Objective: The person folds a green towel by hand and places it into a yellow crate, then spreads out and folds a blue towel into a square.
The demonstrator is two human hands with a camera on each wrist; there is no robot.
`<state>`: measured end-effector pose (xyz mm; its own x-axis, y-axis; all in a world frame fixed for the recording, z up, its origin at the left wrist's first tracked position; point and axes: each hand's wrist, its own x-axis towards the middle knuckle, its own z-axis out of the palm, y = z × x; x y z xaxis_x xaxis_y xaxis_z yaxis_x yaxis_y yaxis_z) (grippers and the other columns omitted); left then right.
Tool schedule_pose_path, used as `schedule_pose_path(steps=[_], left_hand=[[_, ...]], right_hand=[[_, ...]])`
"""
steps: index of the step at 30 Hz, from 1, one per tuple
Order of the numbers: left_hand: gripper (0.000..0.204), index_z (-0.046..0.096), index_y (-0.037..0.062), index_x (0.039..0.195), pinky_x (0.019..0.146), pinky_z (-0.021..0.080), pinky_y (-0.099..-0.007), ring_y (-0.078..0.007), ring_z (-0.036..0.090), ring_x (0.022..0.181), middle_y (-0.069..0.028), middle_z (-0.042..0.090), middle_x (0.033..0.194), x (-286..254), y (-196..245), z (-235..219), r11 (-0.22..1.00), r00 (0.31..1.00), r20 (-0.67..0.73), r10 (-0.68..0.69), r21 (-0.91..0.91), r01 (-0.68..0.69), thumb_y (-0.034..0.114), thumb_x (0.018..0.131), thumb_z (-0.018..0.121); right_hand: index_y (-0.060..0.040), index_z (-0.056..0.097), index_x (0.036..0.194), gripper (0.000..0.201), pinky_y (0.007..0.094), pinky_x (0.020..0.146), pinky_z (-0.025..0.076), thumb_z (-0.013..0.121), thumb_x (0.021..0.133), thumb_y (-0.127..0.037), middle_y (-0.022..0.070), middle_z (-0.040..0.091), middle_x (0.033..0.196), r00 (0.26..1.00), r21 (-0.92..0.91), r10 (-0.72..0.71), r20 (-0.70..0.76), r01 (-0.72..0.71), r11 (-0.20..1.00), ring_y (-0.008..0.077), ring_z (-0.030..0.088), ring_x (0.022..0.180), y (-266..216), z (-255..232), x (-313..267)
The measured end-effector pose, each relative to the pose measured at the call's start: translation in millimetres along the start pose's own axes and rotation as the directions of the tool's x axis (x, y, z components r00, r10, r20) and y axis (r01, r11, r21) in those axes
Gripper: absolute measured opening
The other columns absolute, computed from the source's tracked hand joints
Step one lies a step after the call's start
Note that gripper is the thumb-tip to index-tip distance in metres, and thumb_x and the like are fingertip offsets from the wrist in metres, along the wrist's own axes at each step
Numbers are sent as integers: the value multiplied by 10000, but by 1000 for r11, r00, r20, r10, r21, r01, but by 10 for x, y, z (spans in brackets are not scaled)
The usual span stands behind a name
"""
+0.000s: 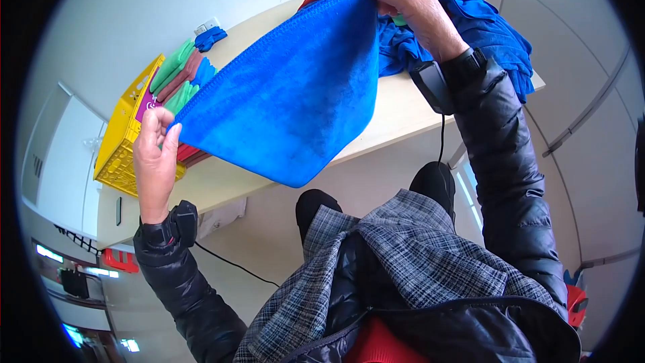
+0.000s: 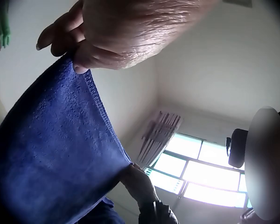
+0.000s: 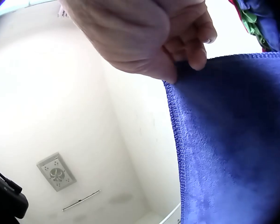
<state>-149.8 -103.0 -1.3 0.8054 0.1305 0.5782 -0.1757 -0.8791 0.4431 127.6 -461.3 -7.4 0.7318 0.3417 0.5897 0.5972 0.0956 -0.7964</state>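
A blue cloth point(image 1: 289, 87) with a stitched edge is stretched between both hands above the table, its lower part hanging in a fold. My left hand point(image 1: 156, 161) pinches one corner between thumb and fingers; the left wrist view shows this hand point(image 2: 126, 35) above the cloth point(image 2: 60, 135). My right hand point(image 1: 420, 13) pinches another corner, higher up at the back. In the right wrist view the thumb and fingers of that hand point(image 3: 149, 37) grip the corner of the cloth point(image 3: 228, 135).
Behind the right hand lies a heap of blue, green and red cloths point(image 1: 484, 27). At the left of the table point(image 1: 396, 104) stands a yellow crate point(image 1: 121, 141), beside folded green and brown cloths point(image 1: 176, 70). A small blue bundle point(image 1: 210, 39) lies near a wall socket point(image 1: 207, 25).
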Motion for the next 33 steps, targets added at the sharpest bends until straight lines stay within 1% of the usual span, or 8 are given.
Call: schedule_pose_path(steps=[6, 12, 19, 22, 24, 26, 31, 33], left_hand=[[102, 577, 7, 1070, 788, 493, -347, -295, 624, 865, -140, 601, 961, 113, 94, -107, 914, 965, -139, 222, 373, -157, 51, 979, 574], [117, 569, -1, 1063, 803, 490, -410, -388, 618, 932, -187, 613, 1014, 645, -363, 182, 878, 955, -5, 296, 395, -270, 71, 972, 553], [118, 567, 11, 1056, 808, 501, -466, -428, 609, 977, -195, 631, 1046, 1600, -664, 710, 865, 917, -107, 385, 387, -319, 70, 955, 552], [103, 568, 19, 1044, 803, 503, -465, -423, 612, 965, -185, 633, 1027, 1754, -692, 826, 869, 866, -246, 435, 368, -332, 63, 953, 551], [90, 570, 26, 1032, 799, 504, -465, -417, 616, 956, -180, 631, 1012, 1833, -741, 923, 875, 808, -366, 461, 340, -346, 51, 948, 549], [90, 570, 25, 1029, 807, 502, -467, -418, 615, 957, -179, 631, 1008, 1756, -1046, 1055, 896, 831, -364, 420, 312, -317, 44, 943, 551], [241, 607, 23, 1115, 912, 498, -436, -399, 615, 1077, -211, 653, 1096, 810, -2500, 1610, 946, 994, -108, -6, 320, 41, -12, 885, 544], [321, 614, 23, 1160, 963, 485, -398, -342, 619, 1139, -205, 659, 1140, 186, -2580, 1746, 997, 995, 76, -59, 52, 55, -37, 858, 521]], right_hand=[[-77, 686, 1166, 265, 285, 894, 487, 683, 976, -263, 52, 662, 1015, 991, -72, -132, 31, 134, 988, 160, 601, 949, 22, 21, 46], [-72, 675, 1175, 268, 296, 927, 466, 668, 982, -259, 53, 661, 1036, 996, -89, -52, 68, 58, 994, 177, 598, 970, 400, 28, 126], [-46, 676, 1149, 237, 255, 893, 469, 671, 971, -202, 4, 652, 977, 966, -175, -226, -123, 203, 964, 109, 592, 927, 287, -230, 280], [-46, 686, 1117, 191, 204, 837, 471, 676, 965, -162, -23, 637, 941, 931, -228, -171, -321, 99, 969, 72, 587, 882, -409, -34, -26], [-63, 691, 1101, 153, 189, 734, 475, 669, 959, -117, -39, 610, 923, 874, -171, -467, -138, 443, 880, 59, 570, 824, -492, 133, -114], [-67, 683, 1094, 194, 238, 691, 498, 683, 906, -21, -7, 617, 918, 841, -400, -538, 48, 510, 762, 94, 590, 810, -603, 502, -497], [-64, 645, 958, 237, 394, 772, 531, 698, 745, 26, 106, 623, 907, 862, -247, -401, 310, 480, 842, 316, 633, 880, 380, 1840, -1293], [-74, 639, 937, 178, 416, 789, 525, 680, 770, -30, 108, 629, 908, 878, -222, -280, 388, 384, 896, 328, 635, 909, 936, 2270, -1584]])
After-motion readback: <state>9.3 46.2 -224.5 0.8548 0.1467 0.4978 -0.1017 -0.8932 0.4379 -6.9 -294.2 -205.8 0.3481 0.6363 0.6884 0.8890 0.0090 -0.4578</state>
